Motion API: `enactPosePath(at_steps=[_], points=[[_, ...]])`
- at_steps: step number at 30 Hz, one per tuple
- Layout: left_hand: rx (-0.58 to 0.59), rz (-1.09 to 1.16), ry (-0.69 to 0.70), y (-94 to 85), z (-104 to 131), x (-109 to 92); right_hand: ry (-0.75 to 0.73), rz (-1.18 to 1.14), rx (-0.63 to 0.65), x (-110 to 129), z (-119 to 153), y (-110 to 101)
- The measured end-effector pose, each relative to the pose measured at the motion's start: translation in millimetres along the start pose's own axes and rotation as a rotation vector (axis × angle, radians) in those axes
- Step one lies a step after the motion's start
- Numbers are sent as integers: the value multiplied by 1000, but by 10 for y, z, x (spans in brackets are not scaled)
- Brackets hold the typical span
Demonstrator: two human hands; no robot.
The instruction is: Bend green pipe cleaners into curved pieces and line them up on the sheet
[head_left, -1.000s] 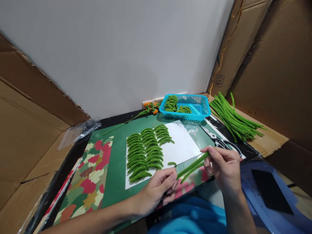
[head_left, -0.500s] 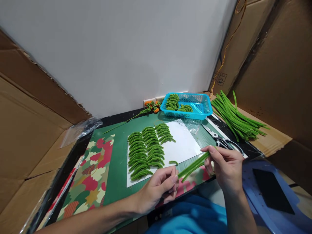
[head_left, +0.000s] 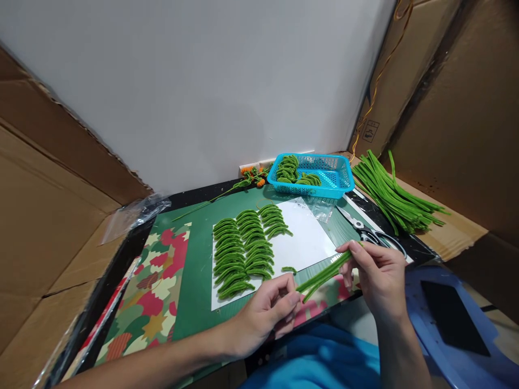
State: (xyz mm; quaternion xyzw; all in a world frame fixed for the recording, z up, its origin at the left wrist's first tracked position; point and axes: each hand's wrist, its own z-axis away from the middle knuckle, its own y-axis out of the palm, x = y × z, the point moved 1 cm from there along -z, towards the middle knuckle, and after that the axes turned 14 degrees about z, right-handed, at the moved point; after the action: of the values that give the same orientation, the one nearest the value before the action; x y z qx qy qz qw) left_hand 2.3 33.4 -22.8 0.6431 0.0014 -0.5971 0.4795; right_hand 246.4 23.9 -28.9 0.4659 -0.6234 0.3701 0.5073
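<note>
Several green pipe cleaners (head_left: 324, 276) stretch between my hands above the table's front edge. At their lower left end, my left hand (head_left: 270, 308) pinches them between thumb and fingers. My right hand (head_left: 375, 270) grips the upper right end, its thumb on top. Beyond my hands lies a white sheet (head_left: 310, 232), with short curved green pipe cleaner pieces (head_left: 243, 248) laid on it in three columns. One lone curved piece (head_left: 288, 269) rests near the sheet's front edge, close to my left hand.
Scissors (head_left: 360, 227) lie just behind my right hand. A blue basket (head_left: 343, 189) at the back holds more curved pieces. Long green pipe cleaners (head_left: 401, 200) are bundled at the right. An orange-flowered stem (head_left: 243, 183) and a plastic bag (head_left: 138, 213) lie toward the back left.
Almost nothing differs. Both hands have shifted very slightly, with the fingers of my left hand adjusting at the end of the pipe cleaners.
</note>
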Motion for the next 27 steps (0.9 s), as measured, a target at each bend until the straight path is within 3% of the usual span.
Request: enactPosePath(at_steps=[8, 15, 18, 22, 27], points=[[-14, -4, -39, 44, 2, -42, -32, 5, 92, 103, -24, 33], [-38, -35, -19, 46, 1, -40, -33, 80, 316, 251, 40, 145], [-52, 35, 52, 1, -22, -7, -73, 188, 402, 306, 56, 198], [-101, 116, 179, -8, -64, -57, -183, 243, 395, 351, 60, 221], [-136, 98, 204, 80, -94, -283, -266, 239, 306, 352, 75, 182]])
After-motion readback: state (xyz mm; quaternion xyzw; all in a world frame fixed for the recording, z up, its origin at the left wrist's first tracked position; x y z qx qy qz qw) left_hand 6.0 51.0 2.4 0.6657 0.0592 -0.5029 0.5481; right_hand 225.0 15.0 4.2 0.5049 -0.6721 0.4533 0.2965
